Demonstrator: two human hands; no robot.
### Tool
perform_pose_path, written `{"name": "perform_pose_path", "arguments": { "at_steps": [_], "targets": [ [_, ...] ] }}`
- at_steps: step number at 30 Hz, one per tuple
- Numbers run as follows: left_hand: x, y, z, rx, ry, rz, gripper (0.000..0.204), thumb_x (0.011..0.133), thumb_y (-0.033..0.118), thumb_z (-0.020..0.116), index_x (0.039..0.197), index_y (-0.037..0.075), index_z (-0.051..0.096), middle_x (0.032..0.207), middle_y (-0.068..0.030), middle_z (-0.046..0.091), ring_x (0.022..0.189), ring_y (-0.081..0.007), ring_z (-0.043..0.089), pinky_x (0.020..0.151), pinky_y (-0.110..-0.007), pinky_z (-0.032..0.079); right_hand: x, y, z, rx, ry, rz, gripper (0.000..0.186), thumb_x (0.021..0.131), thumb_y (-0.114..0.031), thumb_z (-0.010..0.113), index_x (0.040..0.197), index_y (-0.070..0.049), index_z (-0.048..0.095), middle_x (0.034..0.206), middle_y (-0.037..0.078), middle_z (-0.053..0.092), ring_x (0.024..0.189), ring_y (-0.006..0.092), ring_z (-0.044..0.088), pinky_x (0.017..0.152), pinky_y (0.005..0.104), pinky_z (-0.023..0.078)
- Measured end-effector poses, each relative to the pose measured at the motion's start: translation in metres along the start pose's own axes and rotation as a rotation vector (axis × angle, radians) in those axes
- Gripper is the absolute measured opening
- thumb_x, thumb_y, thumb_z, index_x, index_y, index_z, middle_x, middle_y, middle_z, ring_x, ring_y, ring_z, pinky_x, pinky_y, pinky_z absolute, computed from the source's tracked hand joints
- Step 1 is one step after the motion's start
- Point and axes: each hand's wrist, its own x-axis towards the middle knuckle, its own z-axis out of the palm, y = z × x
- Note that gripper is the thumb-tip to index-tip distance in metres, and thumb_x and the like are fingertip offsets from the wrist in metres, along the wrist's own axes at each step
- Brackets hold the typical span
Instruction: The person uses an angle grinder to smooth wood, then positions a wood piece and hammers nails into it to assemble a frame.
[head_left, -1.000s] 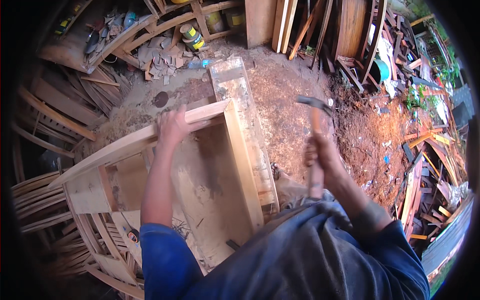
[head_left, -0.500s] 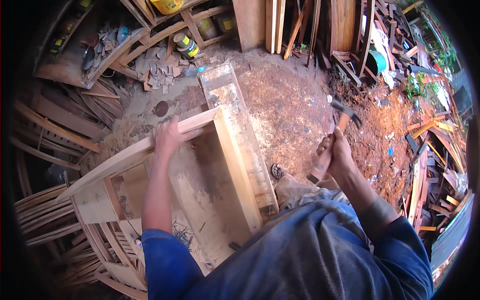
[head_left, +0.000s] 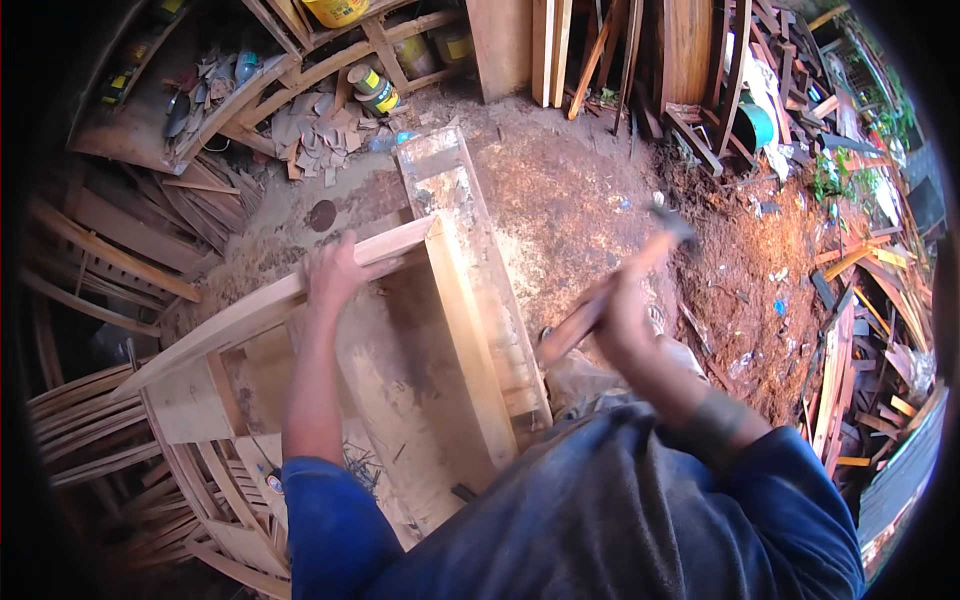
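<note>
My left hand (head_left: 335,272) is closed over the top rail of a pale wooden frame (head_left: 465,340), close to its far corner. Boards and compartments show inside the frame. My right hand (head_left: 626,322) grips a hammer (head_left: 651,250) by its wooden handle, to the right of the frame and apart from it. The hammer's dark head points up and right, and both hammer and hand are smeared by motion. Beneath the frame's far corner lies a worn, paint-marked plank (head_left: 440,160). Loose nails (head_left: 365,468) appear to lie on a board beside my left forearm.
Stacked wood strips (head_left: 90,425) stand at the left. Cans (head_left: 375,92) and scrap pieces (head_left: 315,135) lie at the back left. Upright boards (head_left: 690,50) lean at the back. Offcuts and a teal bucket (head_left: 755,125) fill the right side. A sandalled foot shows below my right hand.
My right hand has swung left and slightly down with the hammer, its handle end now nearer the frame. My left hand keeps its hold on the rail.
</note>
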Motion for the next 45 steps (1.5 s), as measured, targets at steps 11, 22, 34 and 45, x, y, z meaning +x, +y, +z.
{"name": "perform_pose_path", "arguments": {
  "at_steps": [11,22,34,45],
  "targets": [
    [-0.005,-0.009,-0.001,-0.022,-0.039,0.0,0.085,0.067,0.08,0.073,0.109,0.006,0.065,0.097,-0.0231,0.071,0.098,-0.0438,0.067,0.089,-0.056,0.048,0.05,-0.059,-0.046,0.004,-0.059,0.008,0.037,0.107,-0.044,0.044,0.086,-0.014,0.044,0.066,-0.005,0.045,0.051,0.0086,0.045,0.05,0.0289,0.047],
    [-0.005,-0.027,0.01,-0.086,-0.093,-0.068,0.096,0.067,0.085,0.067,0.123,0.007,0.064,0.104,-0.0208,0.071,0.104,-0.038,0.066,0.095,-0.053,0.045,0.01,0.039,0.023,-0.671,-0.655,0.646,0.04,0.106,-0.046,0.046,0.086,-0.011,0.046,0.062,0.003,0.047,0.047,0.0166,0.045,0.046,0.0346,0.043],
    [-0.02,-0.034,0.008,-0.202,0.003,0.052,0.081,0.071,0.07,0.076,0.121,0.008,0.061,0.119,-0.0201,0.064,0.121,-0.0397,0.056,0.111,-0.055,0.033,0.042,0.025,0.045,-0.938,-0.639,0.571,0.03,0.098,-0.03,0.065,0.08,-0.011,0.052,0.059,0.0,0.047,0.047,0.0129,0.046,0.045,0.0329,0.043],
    [-0.201,0.166,0.015,-0.867,0.259,-0.597,0.067,0.083,0.026,0.08,0.136,0.0,0.048,0.134,-0.0228,0.053,0.122,-0.0404,0.054,0.104,-0.048,0.044,0.125,-0.104,0.087,-1.617,-0.966,0.099,0.03,0.09,-0.024,0.072,0.098,0.003,0.061,0.071,0.004,0.059,0.053,0.0126,0.057,0.046,0.0305,0.047]
  ]
}}
